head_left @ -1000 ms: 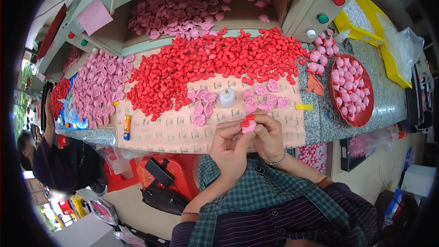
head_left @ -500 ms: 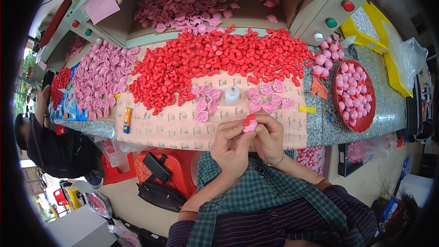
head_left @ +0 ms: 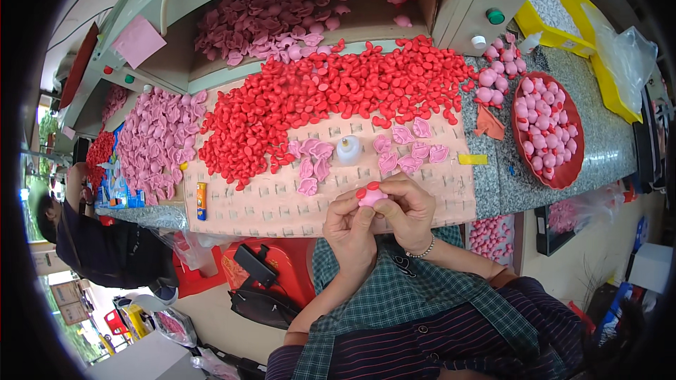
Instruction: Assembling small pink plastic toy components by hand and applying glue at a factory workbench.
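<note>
Between both hands, near the front edge of the work mat (head_left: 282,214), is a small pink rubbery toy part (head_left: 372,199) with red bean-shaped pieces (head_left: 362,192) at its top. My left hand (head_left: 349,229) pinches its left side with thumb and fingers. Closed on the other side, my right hand (head_left: 410,210) presses its thumb against the part. A white squeeze bottle (head_left: 348,151) stands just beyond my hands. Pink petal-like pieces (head_left: 316,149) lie left of it, and more pink pieces (head_left: 410,163) lie to its right.
A big heap of red pieces (head_left: 303,98) spreads across the back of the mat. Left is a pile of pink parts (head_left: 151,141); right, a red basket (head_left: 574,169) holds pink-and-red ones. A machine opening (head_left: 422,17) stands behind. Another person (head_left: 105,239) is at far left.
The view has shifted and tilted slightly. Both hands keep hold of the pink part, which has turned a little between the fingers, showing its pink side more broadly.
</note>
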Available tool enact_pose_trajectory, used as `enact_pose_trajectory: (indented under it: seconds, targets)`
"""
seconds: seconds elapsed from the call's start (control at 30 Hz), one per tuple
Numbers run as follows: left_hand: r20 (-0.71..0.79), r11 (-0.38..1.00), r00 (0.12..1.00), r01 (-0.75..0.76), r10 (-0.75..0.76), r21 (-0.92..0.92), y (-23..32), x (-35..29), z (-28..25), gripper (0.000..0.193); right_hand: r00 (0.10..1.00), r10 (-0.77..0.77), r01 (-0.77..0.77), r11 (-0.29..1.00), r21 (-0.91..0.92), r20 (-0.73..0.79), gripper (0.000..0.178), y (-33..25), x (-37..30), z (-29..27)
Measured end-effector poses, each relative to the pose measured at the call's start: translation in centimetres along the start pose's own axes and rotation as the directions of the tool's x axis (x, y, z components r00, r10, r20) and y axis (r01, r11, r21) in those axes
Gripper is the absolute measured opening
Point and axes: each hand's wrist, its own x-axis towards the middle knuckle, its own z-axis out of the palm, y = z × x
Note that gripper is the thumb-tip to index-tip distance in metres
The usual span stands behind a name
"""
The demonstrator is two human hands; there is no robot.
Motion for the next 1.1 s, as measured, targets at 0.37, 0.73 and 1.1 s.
enact_pose_trajectory:
  seconds: [0.37,0.73,1.1]
  targets:
    - [0.016,0.999,0.999,0.043,-0.042,-0.032,0.1,-0.1,-0.2,0.021,1.0,0.012,-0.012,1.0,0.001,-0.011,0.024,-0.1,-0.1,0.0]
    - [0.115,0.933,0.957,0.287,-0.267,-0.218,2.1,0.5,0.0,0.02,0.988,-0.155,0.153,0.971,-0.185,0.005,0.029,-1.6,0.5,0.8]
    - [0.157,0.87,0.915,0.403,-0.372,-0.284,2.0,1.4,0.3,0.035,0.977,-0.206,0.214,0.923,-0.321,0.06,0.037,-2.1,0.7,0.8]
